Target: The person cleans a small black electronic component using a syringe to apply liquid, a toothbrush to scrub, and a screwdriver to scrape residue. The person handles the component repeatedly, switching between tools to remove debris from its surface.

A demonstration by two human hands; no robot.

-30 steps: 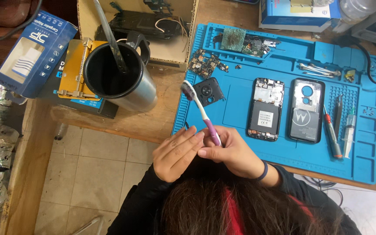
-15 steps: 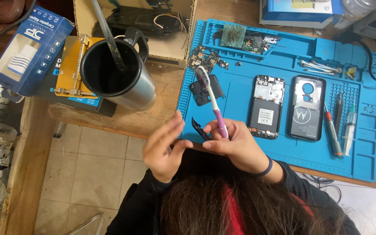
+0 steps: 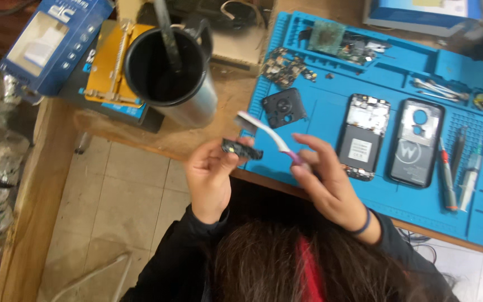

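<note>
A small, narrow black plastic phone part (image 3: 242,150) with a pale spot at one end is pinched between the left hand (image 3: 208,173) fingertips. Just right of that pinch, the right hand (image 3: 324,178) grips a white-and-purple toothbrush (image 3: 268,137), bristles angled above the part, over the wooden bench edge (image 3: 141,140).

Two hands are up over the table edge: the left hand (image 3: 211,176) and the right hand (image 3: 322,179). One toothbrush (image 3: 264,134), one small black part (image 3: 242,150). One blue work mat (image 3: 331,72) carries two opened phone bodies, one with its battery showing (image 3: 363,137) and one dark back shell (image 3: 415,142). One black camera bezel (image 3: 283,106), one loose circuit board (image 3: 286,67), one green scouring pad (image 3: 322,36). One red-handled screwdriver (image 3: 447,179), one syringe (image 3: 469,182). One steel mug (image 3: 177,72), one yellow clamp jig (image 3: 110,67), two blue cartons (image 3: 51,42) (image 3: 420,14)
</note>
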